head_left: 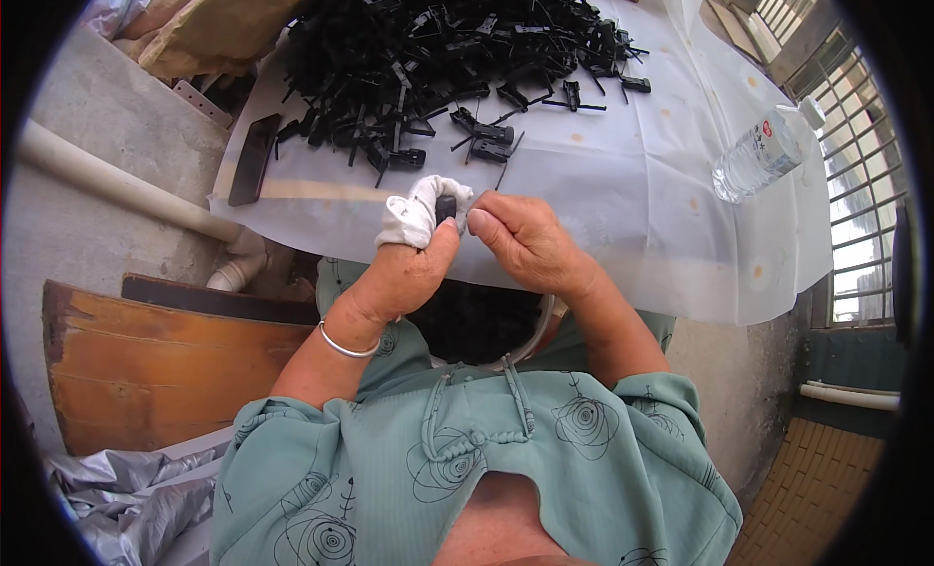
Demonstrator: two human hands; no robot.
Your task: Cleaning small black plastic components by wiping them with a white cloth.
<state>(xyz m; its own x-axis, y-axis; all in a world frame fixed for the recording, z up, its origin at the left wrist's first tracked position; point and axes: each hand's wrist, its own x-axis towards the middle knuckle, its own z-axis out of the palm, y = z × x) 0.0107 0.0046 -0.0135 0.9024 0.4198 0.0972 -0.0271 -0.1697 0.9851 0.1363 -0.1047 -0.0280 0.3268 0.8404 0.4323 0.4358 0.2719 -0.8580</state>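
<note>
My left hand [409,259], its fingers wrapped in white cloth, pinches a small black plastic part [446,209] just above the near edge of the table. My right hand [520,240] meets it from the right, thumb and fingers closed on the same part. A big heap of black plastic parts [438,50] covers the far side of the white table cover [623,186]. A few loose parts [486,138] lie just beyond my hands.
A black flat bar [255,159] lies at the table's left edge. A clear water bottle [764,152] lies on its side at the right. A white pipe [117,182] and wooden boards [165,362] are on the left, a barred window [861,177] on the right.
</note>
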